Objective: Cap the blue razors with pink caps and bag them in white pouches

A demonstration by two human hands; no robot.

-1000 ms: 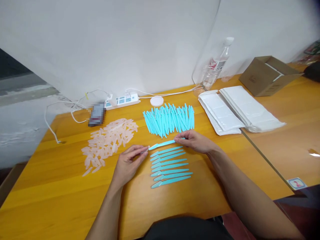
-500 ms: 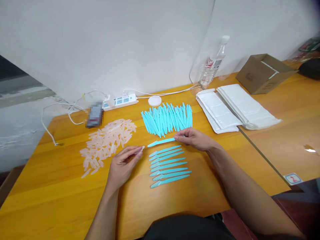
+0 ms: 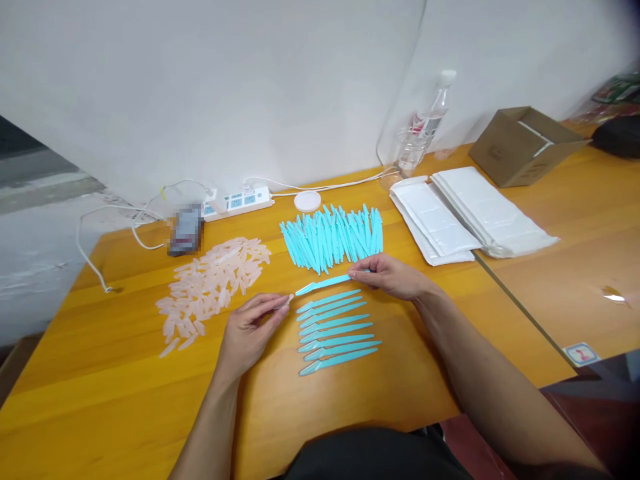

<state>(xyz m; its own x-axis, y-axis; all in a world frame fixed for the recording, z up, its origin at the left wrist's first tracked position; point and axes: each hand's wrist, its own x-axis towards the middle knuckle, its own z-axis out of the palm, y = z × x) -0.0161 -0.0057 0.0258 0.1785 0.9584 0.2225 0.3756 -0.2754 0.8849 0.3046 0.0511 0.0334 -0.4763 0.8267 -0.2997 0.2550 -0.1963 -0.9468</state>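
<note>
The left hand (image 3: 253,333) is pinching a small, pale, translucent plastic piece (image 3: 287,303) between nearly closed thumb and fingers, just beyond the left end of a neat row of slim turquoise plastic sticks (image 3: 336,327). The right hand (image 3: 387,275) is gripping one end of a single slim turquoise plastic stick (image 3: 325,283) with thumb and fingers pressed together, holding it just beyond the row, its angled tip pointing left. That tip is sitting just beside the pale piece; whether they are touching is hard to tell.

Farther beyond the row, a dense heap of matching turquoise sticks (image 3: 333,240) is lying on the yellow-brown wooden table (image 3: 125,400). Left of the row, a loose heap of pale pinkish translucent pieces (image 3: 215,283) is spreading out. Well beyond the row, a round white disc (image 3: 307,201) and a white rectangular power strip (image 3: 237,204) are resting near the wall. Beyond the row to the right, flat white plastic packets (image 3: 493,210) are lying before an open brown cardboard box (image 3: 523,148).
</note>
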